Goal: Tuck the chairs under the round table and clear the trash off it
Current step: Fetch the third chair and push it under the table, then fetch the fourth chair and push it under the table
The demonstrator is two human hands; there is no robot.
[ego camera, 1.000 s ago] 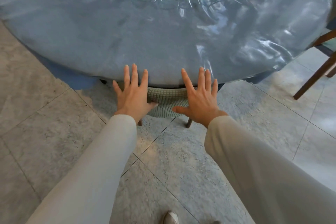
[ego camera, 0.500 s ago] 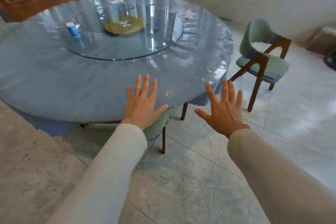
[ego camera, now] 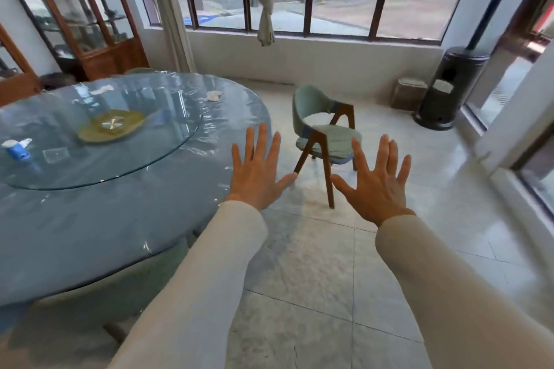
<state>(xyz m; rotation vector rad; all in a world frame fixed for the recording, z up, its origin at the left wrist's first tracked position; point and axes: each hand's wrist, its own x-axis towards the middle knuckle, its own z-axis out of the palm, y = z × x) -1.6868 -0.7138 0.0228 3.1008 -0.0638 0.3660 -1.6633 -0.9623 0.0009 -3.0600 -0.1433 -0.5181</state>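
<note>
The left hand (ego camera: 257, 174) and right hand (ego camera: 374, 183), open and empty, have left the tucked chair (ego camera: 102, 296). The green chair (ego camera: 323, 132), apart from the counter (ego camera: 120, 219), seems next.

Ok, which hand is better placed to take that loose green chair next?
Right, probably. The right hand hangs open over bare floor on the green chair side; the left hand, also open, overlaps the edge of the round table. Neither touches the chair.
</note>
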